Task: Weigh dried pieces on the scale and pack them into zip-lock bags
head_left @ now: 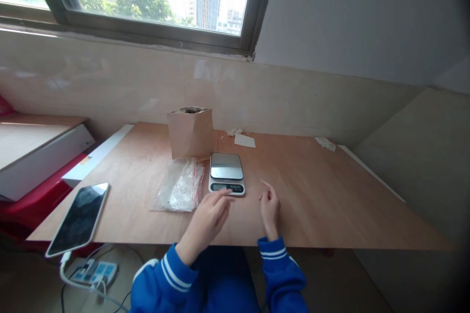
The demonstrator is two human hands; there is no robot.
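One bare left hand [210, 216], fingers loose and released, tips at the black button panel [220, 187] of the silver-topped white digital scale [226, 166]! Bare right hand [270, 208] just right of it, fingers half-curled; whether they grip anything, can't tell. Scale sits mid-desk on light-brown wood [312, 195], clear plastic bags [179, 188] just left, open-topped brown paper pouch [191, 134] upright behind them, black-screened pale-edged device [80, 217] far left.

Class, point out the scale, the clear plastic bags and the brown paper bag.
Scale [226, 170]: head view, on its silver weighing plate.
Clear plastic bags [178, 188]: head view, mid-pile.
Brown paper bag [191, 134]: head view, on its front face.
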